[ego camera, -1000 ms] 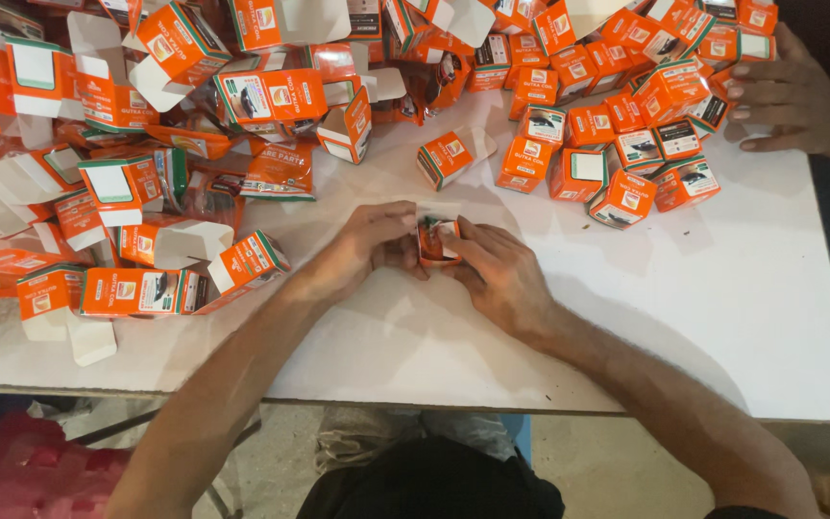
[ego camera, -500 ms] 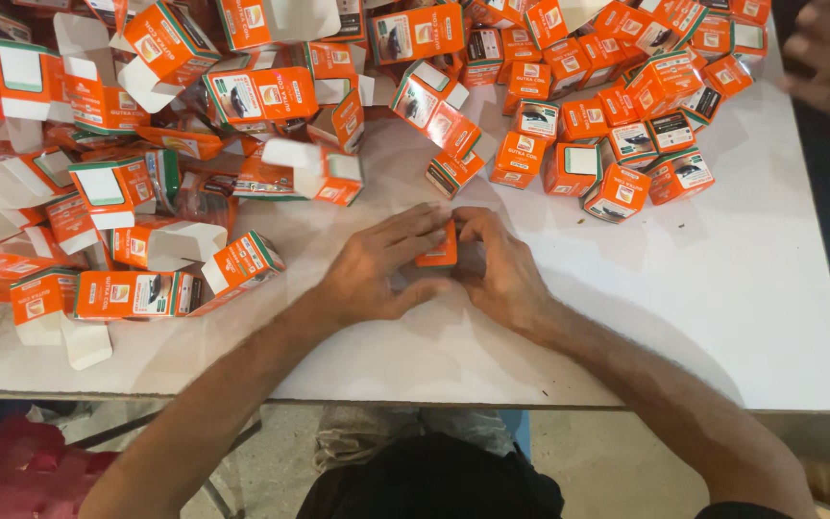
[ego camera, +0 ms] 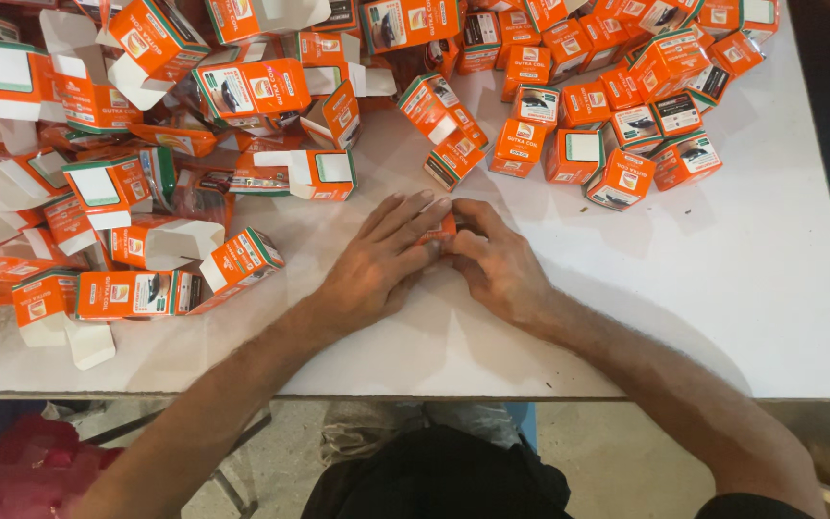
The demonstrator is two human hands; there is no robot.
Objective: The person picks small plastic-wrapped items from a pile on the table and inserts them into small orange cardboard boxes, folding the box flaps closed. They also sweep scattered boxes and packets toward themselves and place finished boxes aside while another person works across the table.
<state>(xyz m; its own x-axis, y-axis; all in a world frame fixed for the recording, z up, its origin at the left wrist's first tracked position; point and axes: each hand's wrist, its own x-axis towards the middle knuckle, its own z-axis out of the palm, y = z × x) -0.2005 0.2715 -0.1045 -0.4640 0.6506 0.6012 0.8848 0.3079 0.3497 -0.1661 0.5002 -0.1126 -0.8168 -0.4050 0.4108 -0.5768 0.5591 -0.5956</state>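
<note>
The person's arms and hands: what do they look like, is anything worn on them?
Both arms are bare from the elbows down, with no sleeves in view. The left hand and the right hand wear no gloves, and no rings, watch or bands show. Dark hair runs along both forearms. Dark clothing shows at the bottom edge.

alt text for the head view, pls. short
Seen from above, a person's left hand and right hand close together around a small orange carton on a white table. Unfolded orange cartons are heaped to the left; closed ones cluster at upper right.
</note>
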